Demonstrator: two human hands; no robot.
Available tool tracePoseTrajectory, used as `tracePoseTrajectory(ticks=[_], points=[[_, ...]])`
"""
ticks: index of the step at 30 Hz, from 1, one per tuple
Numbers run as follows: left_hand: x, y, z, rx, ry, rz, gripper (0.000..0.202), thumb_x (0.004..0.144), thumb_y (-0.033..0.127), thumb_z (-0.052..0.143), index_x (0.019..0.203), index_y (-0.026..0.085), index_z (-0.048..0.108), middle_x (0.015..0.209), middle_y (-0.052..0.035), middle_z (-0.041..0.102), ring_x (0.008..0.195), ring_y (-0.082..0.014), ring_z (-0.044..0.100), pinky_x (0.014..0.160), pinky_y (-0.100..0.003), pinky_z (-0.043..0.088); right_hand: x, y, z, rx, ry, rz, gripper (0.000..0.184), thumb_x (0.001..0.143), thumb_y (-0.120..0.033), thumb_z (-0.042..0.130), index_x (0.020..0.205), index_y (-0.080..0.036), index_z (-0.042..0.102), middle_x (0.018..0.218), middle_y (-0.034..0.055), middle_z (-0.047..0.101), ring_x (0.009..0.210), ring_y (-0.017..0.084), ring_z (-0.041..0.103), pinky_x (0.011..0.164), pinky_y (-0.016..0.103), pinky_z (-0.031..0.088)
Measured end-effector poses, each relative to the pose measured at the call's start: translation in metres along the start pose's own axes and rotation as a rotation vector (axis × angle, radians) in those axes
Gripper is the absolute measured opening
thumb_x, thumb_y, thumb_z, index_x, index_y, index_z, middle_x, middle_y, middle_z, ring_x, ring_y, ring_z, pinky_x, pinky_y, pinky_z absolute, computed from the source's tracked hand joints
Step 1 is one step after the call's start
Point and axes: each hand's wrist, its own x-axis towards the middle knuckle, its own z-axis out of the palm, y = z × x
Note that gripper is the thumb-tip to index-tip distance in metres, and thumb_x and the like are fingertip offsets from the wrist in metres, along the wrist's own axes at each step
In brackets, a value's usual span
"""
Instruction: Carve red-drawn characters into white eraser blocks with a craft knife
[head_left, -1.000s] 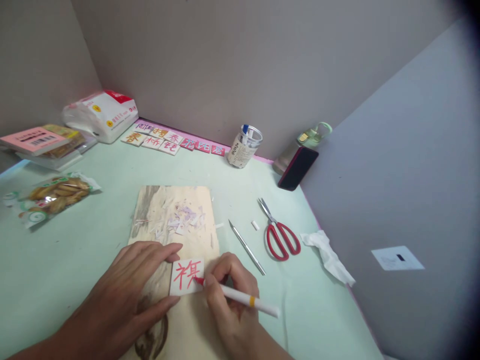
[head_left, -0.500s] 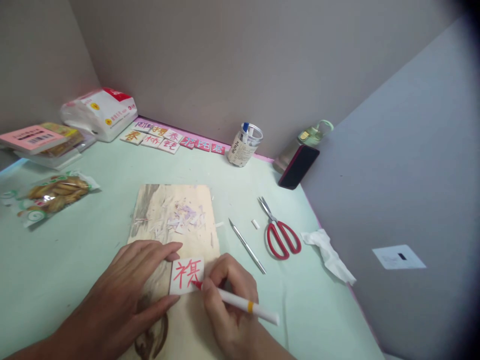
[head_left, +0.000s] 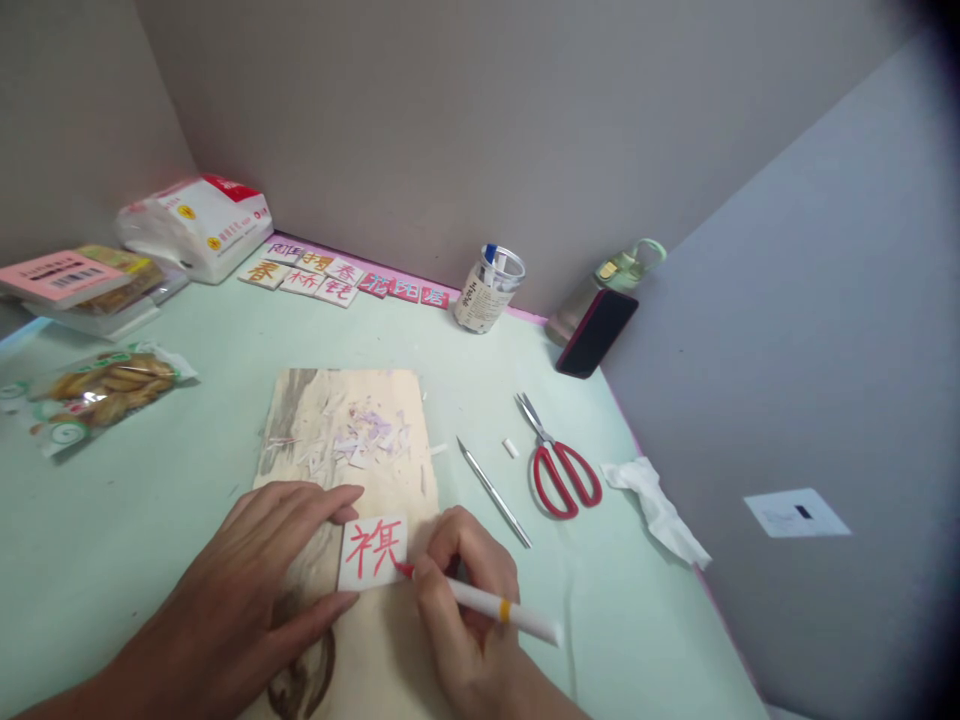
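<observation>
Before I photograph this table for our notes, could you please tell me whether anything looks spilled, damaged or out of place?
Loose pale and purplish scraps litter the board beyond the white tile, like uncleared trimmings. A crumpled tissue also lies near the right edge of the table, looking discarded. I see no obvious damage.

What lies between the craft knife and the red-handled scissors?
The head view shows a small white piece lying between the craft knife and the scissors.
</observation>
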Motion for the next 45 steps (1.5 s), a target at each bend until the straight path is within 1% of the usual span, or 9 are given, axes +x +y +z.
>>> tracePoseTrajectory(ticks=[9, 14, 20, 23, 26, 30, 35, 40, 45], points=[[-0.003, -0.01, 0.002, 0.045, 0.0, 0.046, 0.061, 0.103, 0.065, 0.071, 0.157, 0.04, 0.061, 0.136, -0.0058, 0.077, 0.128, -0.0358, 0.072, 0.112, -0.05, 0.057, -0.004, 0.006, 0.002, 0.057, 0.008, 0.018, 0.027, 0.1, -0.015, 0.056, 0.079, -0.026, 0.042, 0.068, -0.0051, 0.049, 0.06, 0.014, 0.049, 0.059, 0.029, 0.034], [-0.001, -0.003, 0.002, 0.014, 0.007, 0.002, 0.059, 0.107, 0.071, 0.064, 0.158, 0.042, 0.057, 0.136, -0.0045, 0.076, 0.13, -0.0349, 0.069, 0.116, -0.05, 0.05, -0.001, 0.006, -0.005, 0.2, -0.031, 0.162, 0.027, 0.101, -0.019, 0.058, 0.078, -0.027, 0.046, 0.067, -0.0057, 0.048, 0.058, 0.015, 0.045, 0.056, 0.028, 0.035], [0.004, 0.002, 0.001, -0.004, 0.022, 0.015, 0.052, 0.107, 0.059, 0.07, 0.155, 0.041, 0.06, 0.134, -0.002, 0.077, 0.13, -0.0314, 0.069, 0.117, -0.042, 0.049, 0.016, 0.004, -0.014, 0.163, 0.209, 0.242, 0.024, 0.097, -0.034, 0.073, 0.078, -0.025, 0.063, 0.067, -0.0047, 0.058, 0.06, 0.016, 0.053, 0.057, 0.027, 0.04], [0.005, 0.001, -0.001, -0.063, 0.027, -0.014, 0.051, 0.106, 0.06, 0.071, 0.153, 0.04, 0.063, 0.14, -0.003, 0.075, 0.134, -0.0318, 0.068, 0.118, -0.042, 0.051, 0.023, 0.006, -0.018, 0.151, 0.192, 0.249, 0.015, 0.094, -0.036, 0.078, 0.086, -0.024, 0.074, 0.077, -0.0006, 0.07, 0.07, 0.019, 0.065, 0.064, 0.029, 0.049], [0.012, -0.005, -0.007, -0.145, 0.091, -0.038, 0.053, 0.104, 0.067, 0.071, 0.149, 0.038, 0.067, 0.147, -0.0045, 0.073, 0.137, -0.0319, 0.069, 0.12, -0.041, 0.053, 0.026, 0.01, -0.02, 0.173, 0.126, 0.225, 0.023, 0.1, -0.045, 0.072, 0.099, -0.023, 0.081, 0.074, 0.0007, 0.072, 0.066, 0.021, 0.067, 0.062, 0.031, 0.051], [0.027, -0.012, -0.022, -0.171, 0.173, -0.05, 0.049, 0.103, 0.068, 0.068, 0.137, 0.034, 0.075, 0.119, -0.0035, 0.08, 0.111, -0.0274, 0.078, 0.103, -0.035, 0.061, 0.027, 0.016, -0.019, 0.128, 0.118, 0.173, 0.037, 0.111, -0.051, 0.058, 0.102, -0.021, 0.08, 0.056, -0.0045, 0.059, 0.05, 0.018, 0.057, 0.053, 0.03, 0.044], [0.038, -0.013, -0.029, -0.163, 0.242, -0.086, 0.049, 0.101, 0.068, 0.063, 0.124, 0.028, 0.08, 0.08, 0.0004, 0.069, 0.084, -0.0251, 0.075, 0.079, -0.032, 0.061, 0.035, 0.031, -0.024, -0.015, 0.19, 0.067, 0.028, 0.108, -0.041, 0.054, 0.113, -0.022, 0.074, 0.075, 0.0006, 0.072, 0.066, 0.021, 0.067, 0.064, 0.031, 0.048], [0.043, -0.017, -0.029, -0.16, 0.297, -0.092, 0.054, 0.098, 0.07, 0.059, 0.122, 0.028, 0.081, 0.081, -0.001, 0.069, 0.092, -0.0277, 0.075, 0.086, -0.035, 0.06, 0.048, 0.057, -0.037, -0.174, 0.247, -0.024, 0.027, 0.106, -0.03, 0.05, 0.124, -0.022, 0.068, 0.09, 0.0051, 0.08, 0.076, 0.024, 0.074, 0.073, 0.034, 0.051], [0.049, -0.025, -0.03, -0.158, 0.342, -0.096, 0.056, 0.097, 0.071, 0.058, 0.12, 0.027, 0.082, 0.078, -0.0003, 0.068, 0.088, -0.0276, 0.074, 0.087, -0.036, 0.06, 0.055, 0.076, -0.032, -0.313, 0.119, -0.14, 0.036, 0.094, -0.01, 0.055, 0.123, -0.023, 0.073, 0.108, 0.0097, 0.084, 0.099, 0.027, 0.079, 0.087, 0.036, 0.056]])
